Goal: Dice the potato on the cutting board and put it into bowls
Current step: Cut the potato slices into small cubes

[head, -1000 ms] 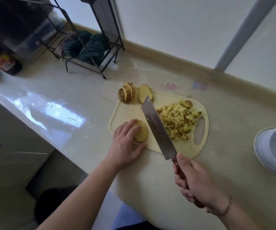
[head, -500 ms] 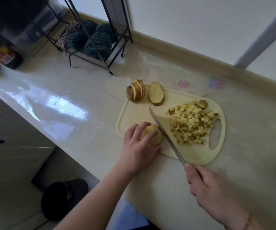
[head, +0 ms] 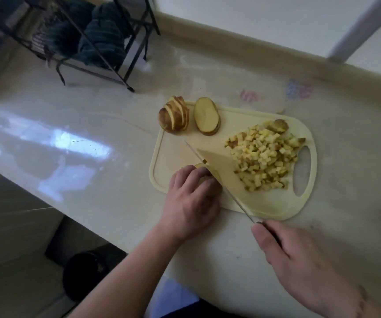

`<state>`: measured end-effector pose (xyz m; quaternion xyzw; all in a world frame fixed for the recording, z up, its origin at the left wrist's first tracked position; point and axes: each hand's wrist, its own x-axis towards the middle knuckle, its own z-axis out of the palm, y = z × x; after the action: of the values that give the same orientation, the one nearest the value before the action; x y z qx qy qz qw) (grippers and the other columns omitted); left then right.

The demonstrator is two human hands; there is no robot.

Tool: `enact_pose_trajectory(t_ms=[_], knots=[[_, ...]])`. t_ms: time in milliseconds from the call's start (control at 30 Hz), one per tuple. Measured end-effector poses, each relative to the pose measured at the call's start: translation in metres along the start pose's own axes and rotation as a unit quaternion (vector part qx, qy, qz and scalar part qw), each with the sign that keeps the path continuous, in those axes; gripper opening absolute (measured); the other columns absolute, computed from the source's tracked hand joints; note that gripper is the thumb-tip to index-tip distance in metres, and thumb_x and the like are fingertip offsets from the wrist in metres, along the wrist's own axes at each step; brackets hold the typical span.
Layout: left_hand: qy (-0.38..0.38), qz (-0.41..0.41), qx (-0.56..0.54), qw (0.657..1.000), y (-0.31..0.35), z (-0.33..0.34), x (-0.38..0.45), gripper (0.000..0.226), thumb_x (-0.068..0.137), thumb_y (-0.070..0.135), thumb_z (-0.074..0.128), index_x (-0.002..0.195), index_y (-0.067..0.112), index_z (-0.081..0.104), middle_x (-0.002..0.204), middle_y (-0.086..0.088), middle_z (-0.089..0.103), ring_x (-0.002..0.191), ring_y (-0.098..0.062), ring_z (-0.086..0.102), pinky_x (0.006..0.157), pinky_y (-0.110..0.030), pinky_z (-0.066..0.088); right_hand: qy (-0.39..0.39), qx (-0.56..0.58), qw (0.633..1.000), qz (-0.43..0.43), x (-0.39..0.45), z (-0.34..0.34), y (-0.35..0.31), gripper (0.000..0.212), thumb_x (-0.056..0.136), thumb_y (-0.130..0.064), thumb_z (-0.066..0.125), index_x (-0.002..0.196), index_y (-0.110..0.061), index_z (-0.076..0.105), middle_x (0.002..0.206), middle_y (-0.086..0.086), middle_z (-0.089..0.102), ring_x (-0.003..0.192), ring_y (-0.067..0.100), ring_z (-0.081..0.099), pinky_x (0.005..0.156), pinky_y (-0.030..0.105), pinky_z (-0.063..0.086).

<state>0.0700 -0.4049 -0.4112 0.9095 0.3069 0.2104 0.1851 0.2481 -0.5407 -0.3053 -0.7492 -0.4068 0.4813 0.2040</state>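
The potato piece (head: 200,166) lay at the cutting board's (head: 235,117) near left corner, pinned under the left hand's (head: 190,203) curled fingers; the right hand (head: 299,265) gripped the knife (head: 219,171), its blade touching the piece; diced cubes (head: 263,157) were heaped beside it on the bench (head: 93,125).

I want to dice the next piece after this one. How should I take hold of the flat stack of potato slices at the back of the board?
Judging by its pose, grip the flat stack of slices across its long skin edges, coming down from above. It lies flat on the cutting board, cut face up, and the fanned slices crowd its left side, so sliding fingers in from the left looks awkward.
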Motion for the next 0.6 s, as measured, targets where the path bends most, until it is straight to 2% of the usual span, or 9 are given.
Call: enact_pose_trajectory(t_ms=[100,200,333,467,600], knots=[[0.000,-0.012,0.005,1.000,0.000,0.002,-0.001,0.033,0.084,0.025,0.070,0.111,0.006,0.072,0.126,-0.013,0.064,0.114,-0.038,0.053,0.097,-0.048,0.048,0.003,-0.005,1.000,-0.006,0.002,-0.002,0.004,0.057,0.085,-0.073,0.027,0.071,-0.021,0.047,0.057,-0.004,0.052,0.053,0.010,0.050,0.053,0.027,0.038],[0.002,-0.016,0.000,1.000,0.001,0.003,-0.001,0.036,0.083,0.025,0.070,0.115,0.009,0.068,0.129,-0.011,0.059,0.116,-0.036,0.050,0.100,-0.047,0.046,0.009,-0.027,0.999,-0.016,0.000,-0.005,0.010,0.053,0.079,-0.079,0.024,0.075,-0.031,0.047,0.061,-0.004,0.055,0.056,0.012,0.053,0.054,0.028,0.041],[0.004,-0.011,0.001,1.000,0.002,0.003,-0.001,0.040,0.084,0.026,0.070,0.121,0.015,0.058,0.133,-0.006,0.053,0.118,-0.035,0.046,0.101,-0.045,0.044,-0.013,-0.025,1.000,0.000,-0.007,-0.010,0.016,0.057,0.076,-0.080,0.024,0.074,-0.027,0.045,0.056,0.000,0.049,0.050,0.009,0.046,0.053,0.030,0.040],[0.010,-0.018,0.004,1.000,0.004,0.003,0.001,0.034,0.085,0.022,0.071,0.116,0.009,0.067,0.129,-0.011,0.060,0.115,-0.034,0.048,0.099,-0.044,0.046,-0.031,-0.026,0.999,0.015,-0.013,-0.013,0.022,0.059,0.075,-0.081,0.022,0.073,-0.026,0.044,0.055,0.002,0.046,0.048,0.010,0.042,0.053,0.033,0.039],[0.019,-0.006,-0.005,1.000,0.005,0.000,0.003,0.028,0.081,0.015,0.075,0.107,0.004,0.074,0.120,-0.014,0.067,0.112,-0.031,0.050,0.099,-0.039,0.046,-0.013,-0.054,0.998,-0.015,0.004,-0.009,0.021,0.063,0.080,-0.077,0.019,0.069,-0.020,0.044,0.063,0.005,0.053,0.052,0.012,0.048,0.053,0.025,0.037]])
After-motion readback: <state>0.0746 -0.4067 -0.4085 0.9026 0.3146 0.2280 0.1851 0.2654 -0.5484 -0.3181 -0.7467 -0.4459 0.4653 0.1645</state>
